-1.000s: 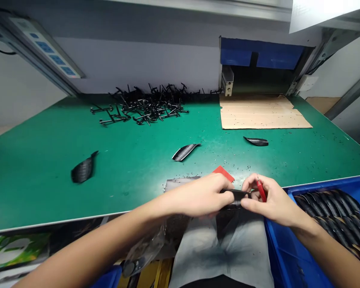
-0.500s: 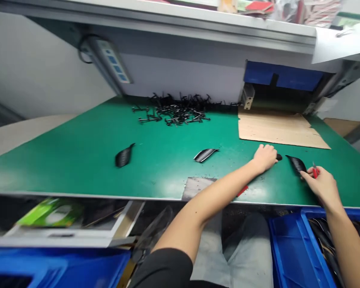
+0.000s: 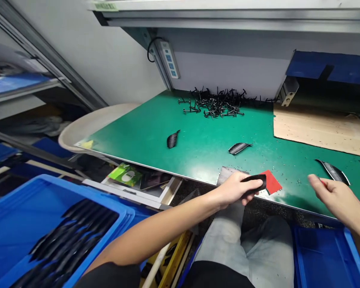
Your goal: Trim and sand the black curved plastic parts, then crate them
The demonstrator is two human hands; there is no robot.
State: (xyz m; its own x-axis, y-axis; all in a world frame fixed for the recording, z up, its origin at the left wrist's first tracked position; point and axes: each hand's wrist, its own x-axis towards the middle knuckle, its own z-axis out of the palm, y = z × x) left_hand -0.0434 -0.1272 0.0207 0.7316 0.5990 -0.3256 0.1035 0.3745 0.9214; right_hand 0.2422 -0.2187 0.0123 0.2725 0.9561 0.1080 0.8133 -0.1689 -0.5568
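My left hand (image 3: 238,189) is closed around a black curved piece (image 3: 258,182), thumb on top, just over the front edge of the green table. Behind it a red flat square (image 3: 272,183) lies on the tabletop beside a grey plate (image 3: 226,175), partly covered by that hand. My right hand (image 3: 336,196) is closed at the right front; a bit of a red-handled tool (image 3: 323,183) shows between its fingers, the rest hidden. Just behind that hand lies a black curved shell (image 3: 333,171). Two similar shells, one in the middle (image 3: 239,148) and one further left (image 3: 172,140), rest on the table.
Black stemmed parts (image 3: 219,105) form a heap at the back. Cardboard (image 3: 318,130) lies back right, with dark crumbs around. A blue bin (image 3: 108,200) at lower left holds several black pieces; another blue bin (image 3: 318,252) stands lower right. An open drawer (image 3: 168,190) sits under the table.
The view has swung left. My left hand has come back from the tabletop to the front edge with the black piece. The shell by my right hand now lies on the table, let go.
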